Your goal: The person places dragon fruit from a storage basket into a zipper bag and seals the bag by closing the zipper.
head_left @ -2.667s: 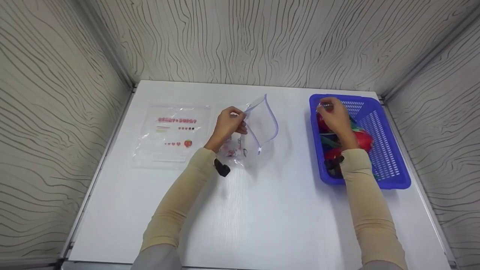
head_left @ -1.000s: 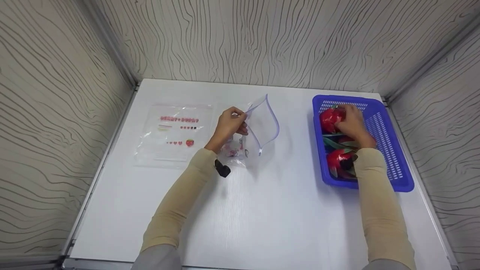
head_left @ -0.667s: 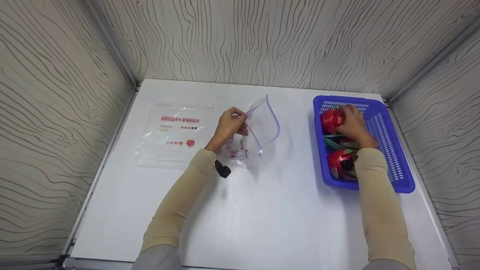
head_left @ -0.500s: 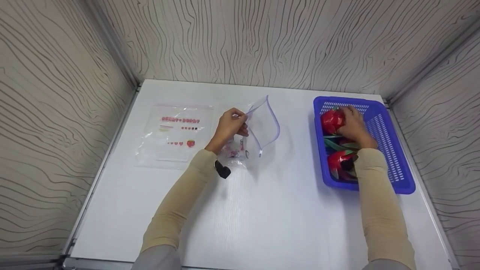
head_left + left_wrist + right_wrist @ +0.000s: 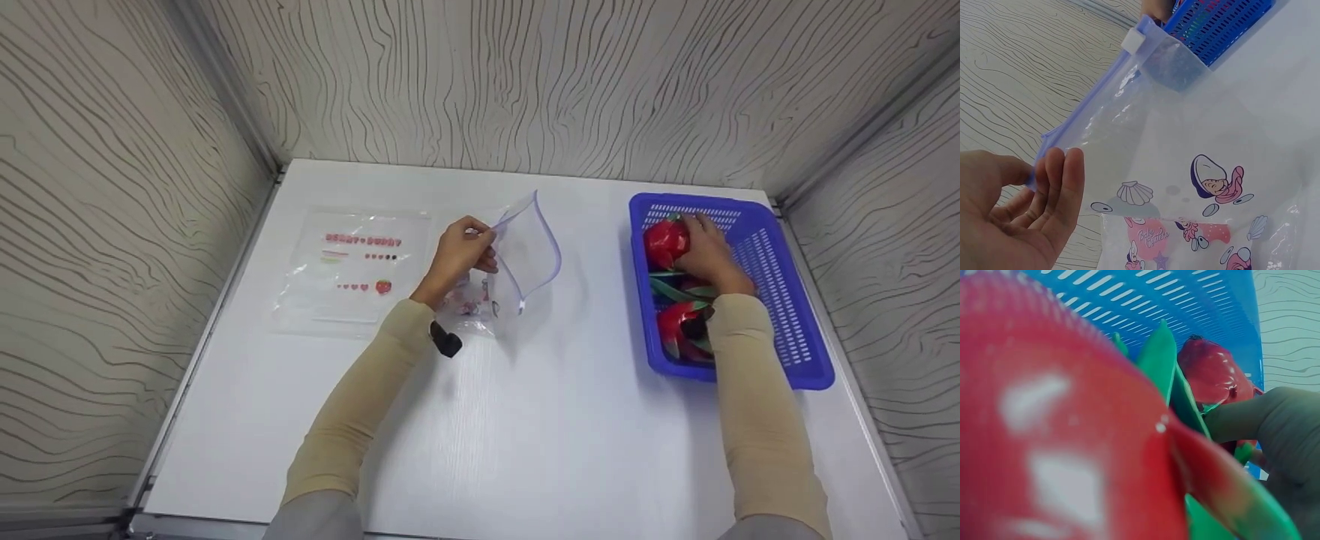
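My left hand (image 5: 461, 247) pinches the purple rim of a clear slider-zip bag (image 5: 1145, 124) between thumb and fingers. The bag's mouth gapes toward the right; printed shells and pink figures show on it, and a white slider (image 5: 1133, 41) sits near its far corner. Inside the blue basket, my right hand (image 5: 709, 255) has its fingers around the right side of a red artificial dragon fruit (image 5: 664, 241) at the far left end. In the right wrist view, the thumb (image 5: 1235, 419) lies against that fruit, while another dragon fruit (image 5: 1084, 455) fills the foreground and hides part of it.
The blue perforated basket (image 5: 814, 330) stands at the table's right side, with another red dragon fruit (image 5: 679, 322) and green leaves in its left half. A clear bag with red lettering (image 5: 300, 300) lies flat on the left. Wood-patterned panels (image 5: 480, 82) enclose the white table (image 5: 517, 442).
My right hand has gone from above the basket's far left edge down and rightward, onto the far dragon fruit, and has stayed there. The left hand keeps its place on the bag's rim.
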Demonstrator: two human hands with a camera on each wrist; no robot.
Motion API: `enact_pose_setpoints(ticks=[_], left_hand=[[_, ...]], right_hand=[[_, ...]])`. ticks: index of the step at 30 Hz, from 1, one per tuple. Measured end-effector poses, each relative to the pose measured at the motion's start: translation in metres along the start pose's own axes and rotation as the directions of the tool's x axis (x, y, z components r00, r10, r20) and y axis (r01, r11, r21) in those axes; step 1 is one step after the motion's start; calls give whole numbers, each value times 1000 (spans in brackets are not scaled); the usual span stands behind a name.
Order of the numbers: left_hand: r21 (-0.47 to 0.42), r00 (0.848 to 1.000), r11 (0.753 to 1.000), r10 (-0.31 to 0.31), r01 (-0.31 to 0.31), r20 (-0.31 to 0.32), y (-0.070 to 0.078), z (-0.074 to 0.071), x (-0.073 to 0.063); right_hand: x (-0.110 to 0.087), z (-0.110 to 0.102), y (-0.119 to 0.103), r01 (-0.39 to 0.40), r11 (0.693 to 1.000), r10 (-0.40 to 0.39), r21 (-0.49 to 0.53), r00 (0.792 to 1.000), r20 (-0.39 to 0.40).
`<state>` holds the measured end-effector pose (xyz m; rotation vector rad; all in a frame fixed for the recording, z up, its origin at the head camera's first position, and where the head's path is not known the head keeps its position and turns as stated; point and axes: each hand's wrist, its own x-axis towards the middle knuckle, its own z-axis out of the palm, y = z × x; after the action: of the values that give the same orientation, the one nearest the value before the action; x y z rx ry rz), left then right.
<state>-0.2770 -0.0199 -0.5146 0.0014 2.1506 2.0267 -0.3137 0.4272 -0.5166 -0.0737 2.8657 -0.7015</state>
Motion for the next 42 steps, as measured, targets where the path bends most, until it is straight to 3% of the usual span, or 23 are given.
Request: enact_pose_setpoints(ticks=[12,26,33,42], left_hand=[[0,1000,1000,12,-12,10,-2,-1,1],[4,1000,1000,0,0,7,-1,1,1],[7,1000,1000,1,-1,6,-2,0,2],[-1,1000,1000,4,-4,4,-2,0,1]], right_hand=[[5,2,4,9,1000,-9,8,1000,25],[1,5,5,4,999,-6,-44,999,-43],[-1,4,1,-26,996,23,-87,999,-36],[3,3,5,-40,999,38,-37,999,-36]])
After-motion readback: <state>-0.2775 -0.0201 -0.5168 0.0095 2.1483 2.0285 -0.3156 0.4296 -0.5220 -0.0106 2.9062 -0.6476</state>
